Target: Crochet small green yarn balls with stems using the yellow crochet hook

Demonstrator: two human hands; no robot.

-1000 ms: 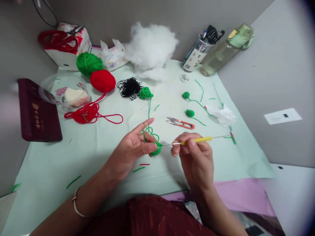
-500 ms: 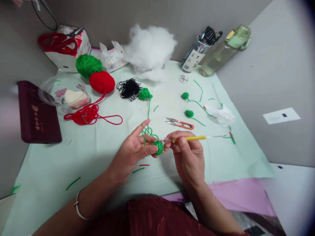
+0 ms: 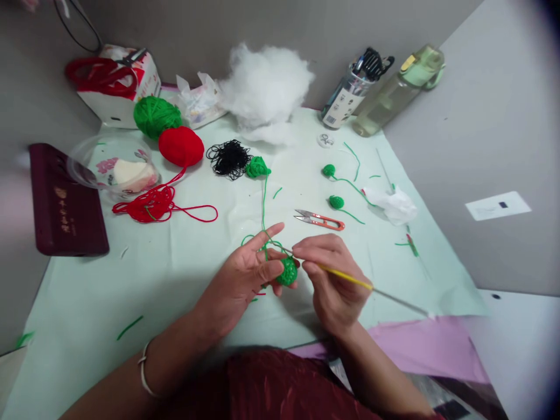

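My left hand [image 3: 251, 265] pinches a small green crocheted ball [image 3: 287, 272] between thumb and fingers. Green yarn [image 3: 263, 204] runs from a small green yarn bundle [image 3: 257, 167] down over my raised left index finger, with loose loops beside it. My right hand [image 3: 335, 277] grips a crochet hook [image 3: 345, 276] by its yellow handle, and the hook's tip meets the yarn at the top of the ball. The hook's other metal end slants down to the right. Beyond my hands lie orange-handled thread snips [image 3: 321, 220].
Two small green crocheted pieces [image 3: 336, 202] with tails lie to the right, near a crumpled white tissue [image 3: 391, 204]. Red yarn [image 3: 181, 147], black yarn [image 3: 230, 158] and white stuffing [image 3: 266, 87] are at the back. A bottle [image 3: 396, 93] and a pen holder [image 3: 345, 96] stand back right.
The crochet hook has tilted, its rear end swinging down toward me. My left hand and the green ball have shifted slightly right and nearer, and the left index finger has tipped right.
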